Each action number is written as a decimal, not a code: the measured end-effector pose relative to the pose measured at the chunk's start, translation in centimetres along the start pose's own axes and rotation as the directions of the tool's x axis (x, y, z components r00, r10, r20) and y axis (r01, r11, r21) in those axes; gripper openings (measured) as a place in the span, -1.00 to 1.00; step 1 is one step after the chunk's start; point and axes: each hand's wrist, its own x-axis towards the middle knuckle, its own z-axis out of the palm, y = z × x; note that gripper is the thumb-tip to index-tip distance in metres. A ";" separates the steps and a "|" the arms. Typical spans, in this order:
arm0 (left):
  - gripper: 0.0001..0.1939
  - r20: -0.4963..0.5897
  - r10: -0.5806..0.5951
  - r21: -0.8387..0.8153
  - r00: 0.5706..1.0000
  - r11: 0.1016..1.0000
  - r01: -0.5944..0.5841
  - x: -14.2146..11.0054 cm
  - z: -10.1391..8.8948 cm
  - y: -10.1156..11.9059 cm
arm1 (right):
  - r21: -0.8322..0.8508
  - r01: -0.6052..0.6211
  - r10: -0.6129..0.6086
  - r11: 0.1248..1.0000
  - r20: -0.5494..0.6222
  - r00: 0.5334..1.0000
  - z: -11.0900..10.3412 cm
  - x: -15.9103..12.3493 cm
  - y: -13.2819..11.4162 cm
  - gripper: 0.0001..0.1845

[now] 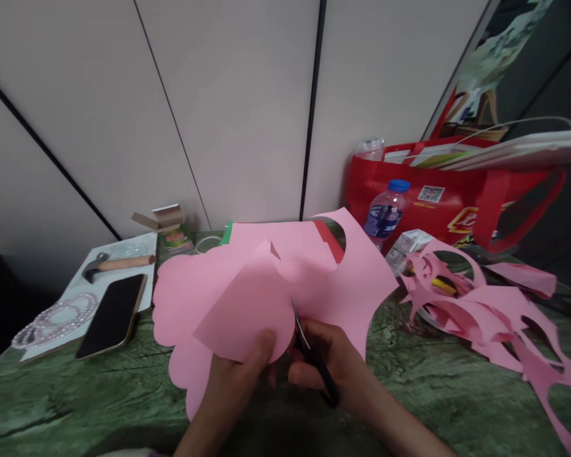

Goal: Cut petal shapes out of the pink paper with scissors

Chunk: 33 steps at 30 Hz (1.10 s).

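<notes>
My left hand (240, 374) is closed on a sheet of pink paper (254, 304), thumb on top and the other fingers mostly hidden beneath. In my right hand (330, 355) is a pair of black-handled scissors (308, 349), the blades against the curved cut edge of that sheet. To the right of the blades spreads the offcut side of the paper (356, 292). Under the held sheet, at left, lies pink paper with a scalloped edge (181, 295). Red and green paper (333, 241) peeks out behind the pink pieces.
At left are a hammer (124, 262), a phone (113, 314), clear beads (57, 320) and a small open box (175, 235). On the right, pink scraps (495, 317) are heaped near a water bottle (385, 212) and a red bag (423, 203). A pale panel wall (238, 114) stands behind.
</notes>
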 end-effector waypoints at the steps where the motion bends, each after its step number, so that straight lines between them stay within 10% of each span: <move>1: -0.64 -0.004 0.004 -0.002 1.000 1.000 -0.004 0.0 0.0 0.0 | 0.006 0.007 -0.007 1.000 0.003 1.000 0.0 0.0 -0.1 -0.58; 33: -0.62 -0.089 0.057 0.039 0.994 0.998 -0.053 -0.3 0.2 0.8 | 0.144 0.077 -0.091 0.987 0.089 0.992 0.5 0.1 -0.3 -0.71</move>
